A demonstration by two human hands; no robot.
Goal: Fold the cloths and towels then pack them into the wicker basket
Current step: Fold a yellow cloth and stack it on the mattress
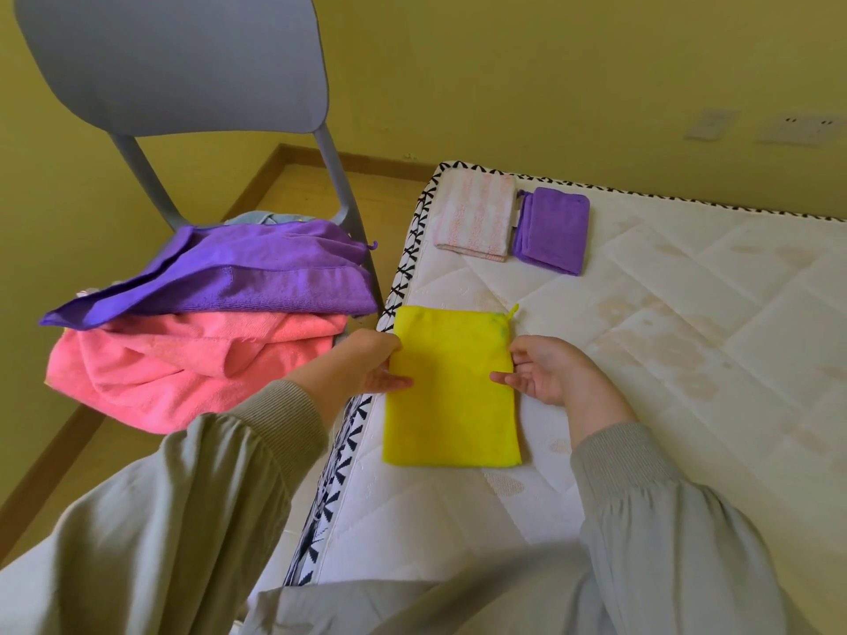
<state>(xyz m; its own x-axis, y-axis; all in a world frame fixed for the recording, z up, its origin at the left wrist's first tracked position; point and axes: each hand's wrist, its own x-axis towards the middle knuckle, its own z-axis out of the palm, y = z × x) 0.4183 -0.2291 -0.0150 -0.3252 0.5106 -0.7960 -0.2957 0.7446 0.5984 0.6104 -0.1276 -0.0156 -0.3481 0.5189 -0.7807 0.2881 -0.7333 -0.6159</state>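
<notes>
We list bare mattress (687, 336) right of the yellow cloth (451, 396); obstacles: pink cloth (474, 217), purple cloth (552, 231) beyond; laden chair (174, 61) left.

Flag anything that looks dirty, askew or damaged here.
The mattress carries brownish stains across its quilted top. On the chair, the purple towel and pink towel sag over the seat's edge, unfolded.
</notes>
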